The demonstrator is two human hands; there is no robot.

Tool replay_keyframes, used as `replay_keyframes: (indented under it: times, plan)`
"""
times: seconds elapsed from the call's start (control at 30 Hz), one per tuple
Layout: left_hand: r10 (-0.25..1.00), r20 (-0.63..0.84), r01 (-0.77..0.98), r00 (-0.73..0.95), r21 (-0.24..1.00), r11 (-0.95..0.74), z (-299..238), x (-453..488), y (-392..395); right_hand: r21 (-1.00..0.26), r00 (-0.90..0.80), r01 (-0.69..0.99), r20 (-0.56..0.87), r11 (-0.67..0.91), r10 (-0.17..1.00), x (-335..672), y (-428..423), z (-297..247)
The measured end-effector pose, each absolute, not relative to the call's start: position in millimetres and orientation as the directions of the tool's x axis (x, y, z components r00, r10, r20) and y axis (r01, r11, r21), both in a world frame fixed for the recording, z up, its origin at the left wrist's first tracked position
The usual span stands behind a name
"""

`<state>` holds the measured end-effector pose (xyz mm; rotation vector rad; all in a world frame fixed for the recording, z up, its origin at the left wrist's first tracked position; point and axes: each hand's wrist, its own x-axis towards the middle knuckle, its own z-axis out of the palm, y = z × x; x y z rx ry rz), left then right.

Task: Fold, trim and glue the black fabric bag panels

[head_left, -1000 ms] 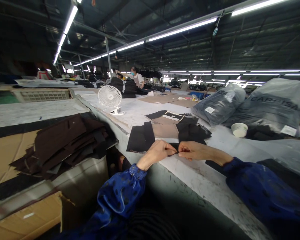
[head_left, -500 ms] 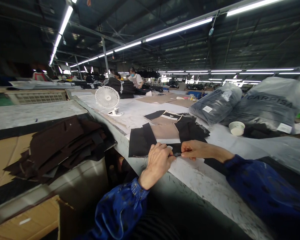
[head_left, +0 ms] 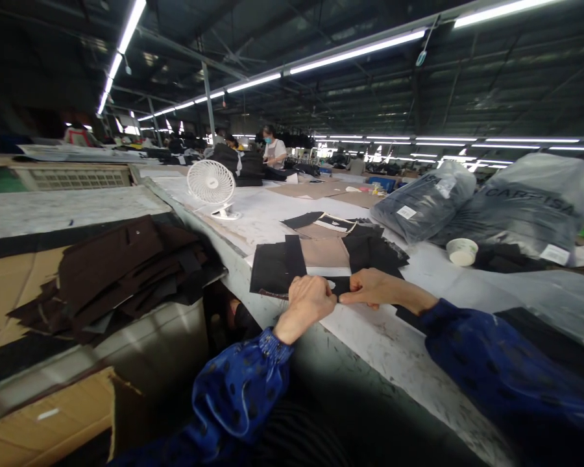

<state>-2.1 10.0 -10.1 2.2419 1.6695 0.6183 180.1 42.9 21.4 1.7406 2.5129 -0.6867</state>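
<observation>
My left hand (head_left: pixel 309 299) and my right hand (head_left: pixel 370 287) meet near the front edge of a long white table (head_left: pixel 394 344). Both pinch a small black fabric piece (head_left: pixel 341 285) between them, fingers curled. Just beyond my hands lie a black fabric panel (head_left: pixel 272 267), a tan piece (head_left: pixel 325 253) and a heap of black cut pieces (head_left: pixel 374 253). Blue patterned sleeves cover both my arms.
A white desk fan (head_left: pixel 211 185) stands further back on the table. Big plastic bags of dark goods (head_left: pixel 496 201) and a white cup (head_left: pixel 461 250) sit at right. A pile of dark brown pieces (head_left: pixel 121 272) lies on the left bench. People work far behind.
My left hand has turned over so its back faces up and closed in on the small black piece. The right hand has stayed nearly still.
</observation>
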Motion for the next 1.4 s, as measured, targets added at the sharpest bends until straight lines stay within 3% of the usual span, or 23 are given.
replay_keyframes:
  times: [0.17,0.3,0.37,0.43,0.53,0.6,0.7,0.8,0.93,1.07,1.4]
  plan:
    - [0.953,0.162,0.836,0.256,0.459,-0.302,-6.9,-3.1,10.8,-0.203,-0.338,0.933,-0.203,0.299,0.919,170.4,40.7,26.4]
    - [0.944,0.166,0.815,0.286,0.476,-0.331,-4.7,-0.3,13.8,-0.105,-0.336,0.938,-0.043,0.33,0.941,164.2,37.8,28.3]
    - [0.937,0.17,0.8,0.304,0.489,-0.349,-5.0,2.0,18.3,-0.143,-0.448,0.884,0.006,0.444,0.894,164.5,39.2,25.6]
    - [0.927,0.185,0.774,0.327,0.51,-0.376,-6.3,2.9,24.3,-0.287,-0.538,0.811,-0.025,0.509,0.843,167.6,42.9,21.3]
    - [0.899,0.21,0.701,0.384,0.567,-0.432,-8.5,-2.5,31.3,-0.507,-0.535,0.759,-0.126,0.41,0.835,174.8,49.6,15.6]
    - [0.887,0.24,0.655,0.394,0.604,-0.454,-8.9,-11.1,30.9,-0.558,-0.522,0.747,-0.157,0.361,0.839,178.3,52.6,14.0]
    - [0.898,0.331,0.638,0.291,0.632,-0.44,-7.3,-28.8,22.0,-0.573,-0.524,0.738,-0.154,0.356,0.838,180.0,55.0,13.4]
    - [0.868,0.444,0.681,0.221,0.566,-0.463,-6.4,-42.7,10.4,-0.586,-0.527,0.73,-0.156,0.351,0.836,180.2,56.3,13.7]
    - [0.803,0.472,0.746,0.364,0.368,-0.555,-13.7,-39.2,3.3,-0.595,-0.551,0.72,-0.176,0.358,0.816,182.2,56.5,16.2]
    - [0.79,0.455,0.769,0.41,0.293,-0.568,-23.1,-25.6,7.7,-0.591,-0.611,0.699,-0.2,0.403,0.766,184.6,55.3,20.4]
    - [0.91,0.317,0.768,0.268,0.5,-0.4,-21.3,-22.8,15.5,-0.624,-0.594,0.691,-0.204,0.364,0.778,182.3,58.2,12.7]
